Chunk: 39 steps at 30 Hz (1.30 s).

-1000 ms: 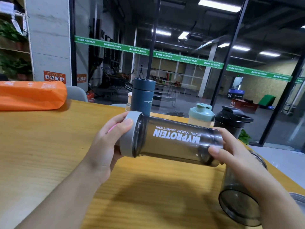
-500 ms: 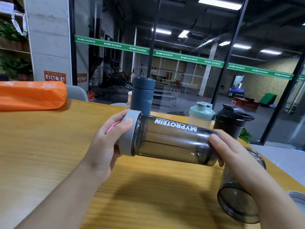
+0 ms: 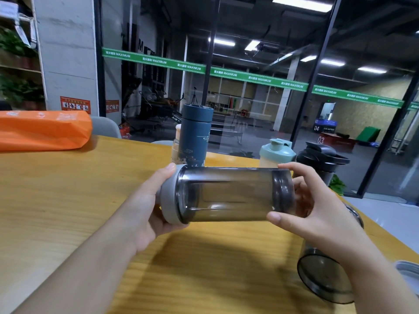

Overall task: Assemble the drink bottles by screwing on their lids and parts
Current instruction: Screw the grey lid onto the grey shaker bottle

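I hold a smoky transparent shaker bottle (image 3: 226, 193) sideways above the wooden table (image 3: 56, 200). My left hand (image 3: 147, 209) grips its grey lid (image 3: 169, 196) at the left end. My right hand (image 3: 317, 209) grips the bottle's other end, with fingers over the top and the thumb underneath. The bottle's body looks blurred. A second smoky bottle part (image 3: 324, 275) lies on its side by the table's right edge, partly hidden behind my right forearm.
At the table's far side stand a dark blue flask (image 3: 196, 134), a beige bottle with a mint lid (image 3: 275, 152) and a black-lidded shaker (image 3: 322, 162). An orange bag (image 3: 43, 130) lies at the back left. A grey lid edge (image 3: 408, 270) shows at right.
The bottle has turned about its long axis, so the white lettering has rolled out of sight. My right hand shifted its grip, its fingers now over the top. The bottle sits more level.
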Tool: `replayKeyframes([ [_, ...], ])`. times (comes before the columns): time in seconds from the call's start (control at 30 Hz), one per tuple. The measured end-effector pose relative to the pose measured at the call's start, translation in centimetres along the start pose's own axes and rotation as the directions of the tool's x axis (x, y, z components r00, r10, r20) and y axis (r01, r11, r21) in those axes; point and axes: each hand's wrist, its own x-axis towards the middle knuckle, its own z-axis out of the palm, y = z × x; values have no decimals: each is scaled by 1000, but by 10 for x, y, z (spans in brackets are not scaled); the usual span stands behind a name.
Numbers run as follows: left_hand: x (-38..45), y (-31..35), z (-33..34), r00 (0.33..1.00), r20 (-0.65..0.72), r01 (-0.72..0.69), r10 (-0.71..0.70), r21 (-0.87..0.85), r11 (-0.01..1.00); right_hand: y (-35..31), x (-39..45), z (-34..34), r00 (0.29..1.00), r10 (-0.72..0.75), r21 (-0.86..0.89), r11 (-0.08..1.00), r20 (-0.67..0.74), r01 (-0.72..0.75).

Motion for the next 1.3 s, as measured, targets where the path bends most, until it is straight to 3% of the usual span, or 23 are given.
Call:
replayKeyframes([
  [0.1, -1, 0, 3, 996, 61, -69, 67, 29, 997, -3, -1, 1, 999, 27, 45, 999, -41, -25],
  [0.27, -2, 2, 6, 941, 88, -332, 326, 67, 941, -5, -2, 5, 983, 159, 113, 982, -94, -148],
  [0.43, -2, -1, 6, 919, 94, -390, 384, 59, 919, -7, -2, 6, 977, 195, 104, 977, -89, -186],
  [0.7, -1, -1, 6, 930, 65, -365, 362, 48, 930, -11, -2, 6, 983, 165, 62, 985, -82, -160],
  [0.87, -1, -2, 8, 973, -27, -226, 227, 49, 973, -12, 0, 10, 997, 65, 134, 989, 33, -69],
  [1.1, -4, -4, 9, 998, 64, 10, -13, 35, 999, -11, 0, 8, 987, -100, 105, 988, -127, 113],
  [1.3, -5, 0, 10, 991, 98, -90, 86, 37, 995, -12, -2, 9, 982, -104, 130, 984, -156, 125],
])
